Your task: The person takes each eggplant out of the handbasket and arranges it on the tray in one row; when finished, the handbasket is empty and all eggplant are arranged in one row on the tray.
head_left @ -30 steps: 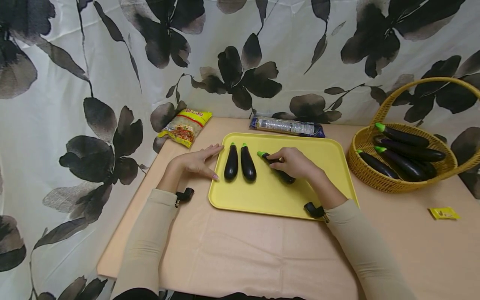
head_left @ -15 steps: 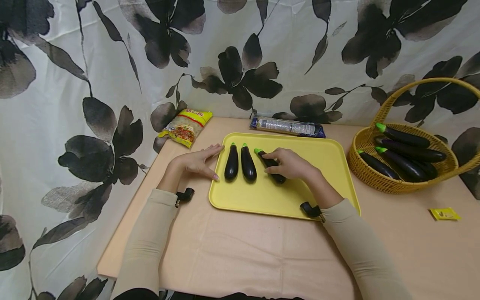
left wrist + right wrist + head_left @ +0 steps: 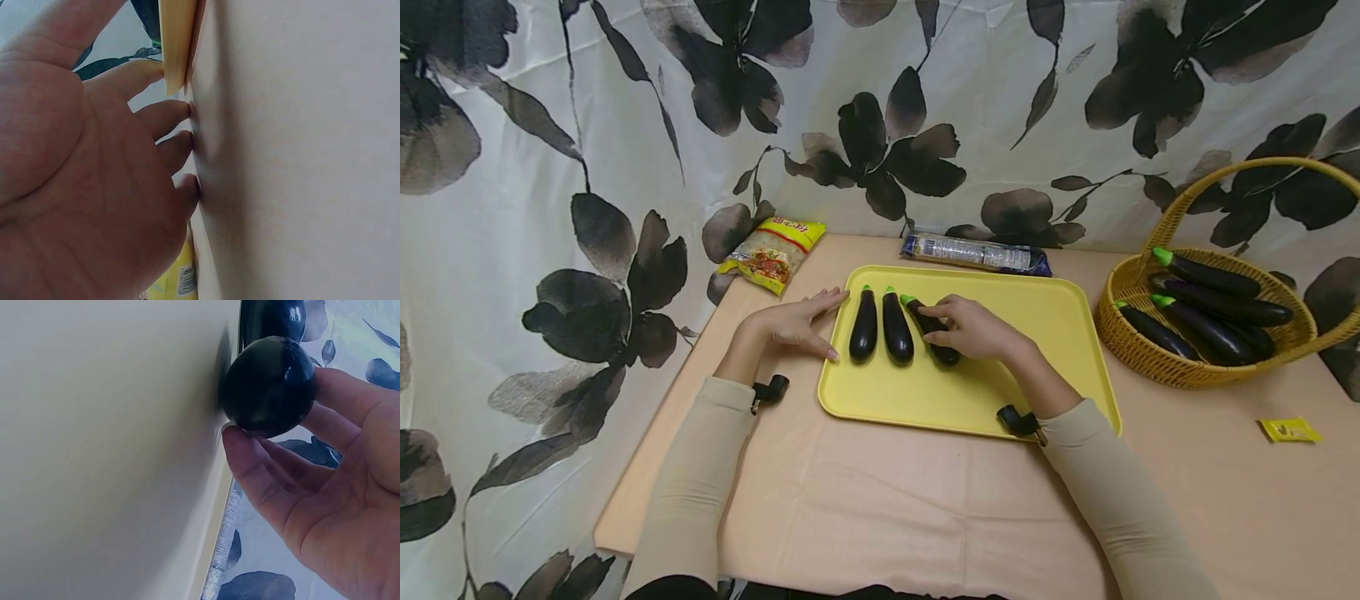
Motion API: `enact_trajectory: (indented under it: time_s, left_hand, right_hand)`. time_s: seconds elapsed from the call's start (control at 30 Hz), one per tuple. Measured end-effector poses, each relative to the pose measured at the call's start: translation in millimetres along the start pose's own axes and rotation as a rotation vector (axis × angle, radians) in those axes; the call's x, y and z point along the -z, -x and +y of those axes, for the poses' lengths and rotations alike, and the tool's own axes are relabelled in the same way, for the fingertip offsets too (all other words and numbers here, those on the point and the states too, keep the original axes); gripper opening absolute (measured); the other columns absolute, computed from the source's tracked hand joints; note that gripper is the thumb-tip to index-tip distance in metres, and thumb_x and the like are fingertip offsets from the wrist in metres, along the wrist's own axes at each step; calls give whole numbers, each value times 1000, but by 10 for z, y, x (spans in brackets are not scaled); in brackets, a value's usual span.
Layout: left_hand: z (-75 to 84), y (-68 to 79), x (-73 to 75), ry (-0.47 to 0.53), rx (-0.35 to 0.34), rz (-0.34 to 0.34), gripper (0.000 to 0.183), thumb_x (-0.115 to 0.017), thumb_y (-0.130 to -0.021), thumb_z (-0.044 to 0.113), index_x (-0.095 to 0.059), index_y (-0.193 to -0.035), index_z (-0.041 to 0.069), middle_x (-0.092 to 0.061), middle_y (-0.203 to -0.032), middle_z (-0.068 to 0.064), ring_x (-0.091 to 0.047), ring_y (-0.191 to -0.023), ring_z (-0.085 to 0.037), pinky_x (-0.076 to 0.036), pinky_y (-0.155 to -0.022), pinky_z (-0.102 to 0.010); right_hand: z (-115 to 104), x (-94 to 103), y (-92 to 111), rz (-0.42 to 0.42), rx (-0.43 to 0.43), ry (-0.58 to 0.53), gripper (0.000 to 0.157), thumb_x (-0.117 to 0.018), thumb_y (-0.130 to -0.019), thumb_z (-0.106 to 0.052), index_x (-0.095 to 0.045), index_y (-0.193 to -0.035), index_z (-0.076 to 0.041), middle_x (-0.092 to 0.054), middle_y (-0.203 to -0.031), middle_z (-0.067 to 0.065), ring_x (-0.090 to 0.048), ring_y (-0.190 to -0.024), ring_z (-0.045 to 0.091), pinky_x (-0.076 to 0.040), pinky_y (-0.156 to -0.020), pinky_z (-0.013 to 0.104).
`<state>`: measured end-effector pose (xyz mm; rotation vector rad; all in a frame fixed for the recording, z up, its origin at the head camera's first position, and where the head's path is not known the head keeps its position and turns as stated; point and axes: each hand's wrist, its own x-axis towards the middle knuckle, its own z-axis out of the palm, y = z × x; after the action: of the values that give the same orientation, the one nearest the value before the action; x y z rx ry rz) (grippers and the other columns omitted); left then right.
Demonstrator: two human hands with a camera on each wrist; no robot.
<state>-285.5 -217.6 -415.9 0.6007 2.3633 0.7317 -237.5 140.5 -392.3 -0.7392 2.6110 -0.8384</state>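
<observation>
On the yellow tray [image 3: 880, 396], two dark eggplants [image 3: 863, 329] with green tips lie side by side near the left end. To their right, my right hand [image 3: 976, 327] grips a third eggplant [image 3: 943, 356], which slants with its green tip toward the back left. The right wrist view shows thumb and fingers around the held eggplant's glossy round end [image 3: 269, 387], close to the tray surface, another eggplant behind it. My left hand [image 3: 793, 323] rests at the tray's left edge, thumb and fingers spread; in the left wrist view its fingertips touch down beside the tray's rim [image 3: 175, 44].
A wicker basket [image 3: 1172, 367] with several eggplants stands at the right. Behind the tray lie a blue package [image 3: 973, 252] and a yellow food bag [image 3: 772, 252]. A small yellow packet [image 3: 1289, 429] lies front right. A floral curtain [image 3: 1000, 108] hangs behind the table.
My right hand has moved the third eggplant leftward along the tray, closer to the other two. The left hand has stayed at the tray's edge.
</observation>
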Motion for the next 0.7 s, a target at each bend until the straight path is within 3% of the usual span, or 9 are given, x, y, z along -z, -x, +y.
enact_trajectory:
  time_s: [0.17, 0.37, 0.7]
  left_hand:
    - [-6, -5, 1, 7, 5, -1, 132, -94, -70, 54, -10, -169, 32, 4, -177, 5, 12, -163, -25, 4, -131, -55]
    - [-4, -12, 5, 0, 1, 0, 132, -93, -70, 55, -10, -169, 31, 3, -177, 3, 12, -163, -26, 3, -131, -56]
    - [-7, -24, 1, 6, 0, -3, 132, -93, -70, 55, -9, -169, 31, 4, -177, 2, 12, -163, -26, 4, -131, -56]
  right_hand:
    - [-4, -15, -20, 8, 6, -7, 55, -69, -102, -32, -57, -150, -8, -59, -138, 18, -60, -113, 29, -51, -89, 43]
    - [-62, 11, 3, -15, 16, -31, 58, -70, -100, -26, -54, -151, -4, -57, -143, 20, -60, -113, 30, -51, -93, 45]
    - [-76, -11, -35, -2, 17, -44, 58, -70, -101, -30, -54, -150, -3, -60, -137, 19, -59, -109, 29, -50, -89, 43]
